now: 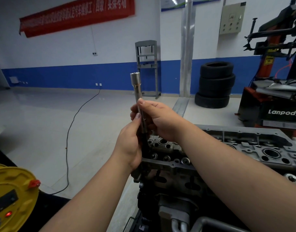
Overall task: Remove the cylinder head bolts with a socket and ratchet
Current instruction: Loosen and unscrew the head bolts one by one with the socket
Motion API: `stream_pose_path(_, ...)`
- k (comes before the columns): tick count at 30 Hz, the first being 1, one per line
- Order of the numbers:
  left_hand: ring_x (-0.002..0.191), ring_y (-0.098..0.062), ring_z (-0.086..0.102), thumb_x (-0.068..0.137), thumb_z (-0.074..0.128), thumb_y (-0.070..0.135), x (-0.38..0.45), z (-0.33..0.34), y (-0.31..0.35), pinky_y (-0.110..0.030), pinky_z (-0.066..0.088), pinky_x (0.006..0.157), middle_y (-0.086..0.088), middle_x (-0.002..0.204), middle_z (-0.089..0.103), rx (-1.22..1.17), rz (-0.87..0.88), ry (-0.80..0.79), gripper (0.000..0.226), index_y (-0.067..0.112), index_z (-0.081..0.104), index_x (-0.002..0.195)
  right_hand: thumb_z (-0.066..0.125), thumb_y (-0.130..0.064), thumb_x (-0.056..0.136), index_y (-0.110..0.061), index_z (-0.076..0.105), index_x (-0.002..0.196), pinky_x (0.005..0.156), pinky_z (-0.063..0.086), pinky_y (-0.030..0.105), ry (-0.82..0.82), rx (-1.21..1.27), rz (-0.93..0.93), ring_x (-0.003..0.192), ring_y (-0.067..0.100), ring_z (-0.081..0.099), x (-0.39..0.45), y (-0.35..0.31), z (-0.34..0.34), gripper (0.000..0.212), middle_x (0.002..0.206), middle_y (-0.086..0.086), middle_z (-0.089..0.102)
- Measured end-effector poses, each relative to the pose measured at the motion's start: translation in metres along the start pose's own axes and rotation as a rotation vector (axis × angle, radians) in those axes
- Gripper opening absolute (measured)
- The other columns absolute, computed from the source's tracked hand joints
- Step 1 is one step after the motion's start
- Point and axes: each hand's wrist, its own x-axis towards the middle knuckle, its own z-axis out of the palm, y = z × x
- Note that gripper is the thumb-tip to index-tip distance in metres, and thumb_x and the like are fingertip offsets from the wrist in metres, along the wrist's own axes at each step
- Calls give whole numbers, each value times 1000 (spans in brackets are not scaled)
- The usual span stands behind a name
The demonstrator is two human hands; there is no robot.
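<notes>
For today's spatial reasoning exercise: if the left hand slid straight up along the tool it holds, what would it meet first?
Most likely the right hand, whose fingers grip the extension bar just above the left hand; the socket sits higher, beyond it.

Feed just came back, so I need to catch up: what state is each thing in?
Socket: on extension, raised upright, off the engine.
Extension: held by both hands.
Left hand: curled round the lower tool.
Right hand: pinching the shaft.
Cylinder head: uncovered, untouched.
Reel lamp: lit red.
</notes>
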Motion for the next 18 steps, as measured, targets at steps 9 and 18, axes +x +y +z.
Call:
stream_pose_path(9,68,-3,68,83,66,49,4,2,-2,-19,54,60,1,84,75,-36,40,68,39,17,71,103,58,-24,100,-11,61,94,73,50,32,41,-21,-57,85,23,63,3,4,0,15,85,5,68)
stream_pose_path(18,86,-9,72,93,57,47,2,-3,-2,-31,50,82,-3,101,77,-72,-5,18,37,20,78,108,50,-38,101,-14,68,108,78,54,27,11,7,6,89,14,66,2,0,-1,30,89,-2,71)
